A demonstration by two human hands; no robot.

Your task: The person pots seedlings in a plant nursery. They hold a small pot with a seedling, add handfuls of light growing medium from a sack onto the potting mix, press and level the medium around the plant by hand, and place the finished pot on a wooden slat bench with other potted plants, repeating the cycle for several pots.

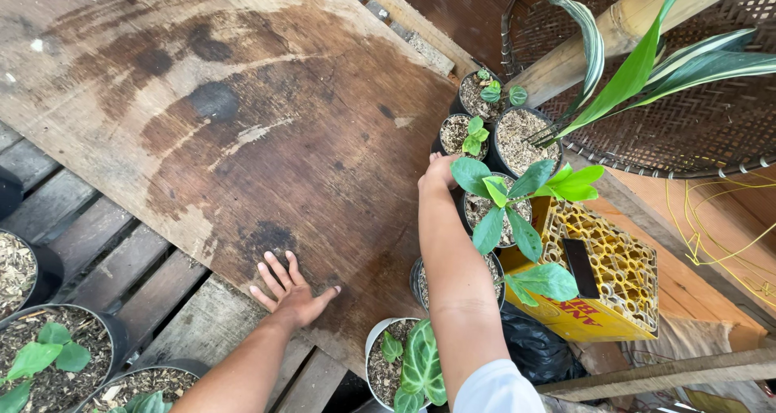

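My left hand (289, 289) lies flat, fingers spread, on a stained plywood board (226, 114) near its lower edge; it holds nothing. My right hand (437, 173) reaches forward to a black pot with a leafy green plant (499, 204) at the board's right edge. The fingers are bent at the pot's rim, partly hidden by leaves. Behind it stand three more small black pots (467, 136) with seedlings and a striped-leaf plant (517, 134).
A yellow plastic crate (610, 280) sits to the right, with a woven basket (687, 130) and a bamboo pole (622, 27) behind it. A white pot with a veined leaf (404, 364) stands near my elbow. Several dark pots (56, 356) rest on wooden slats at lower left.
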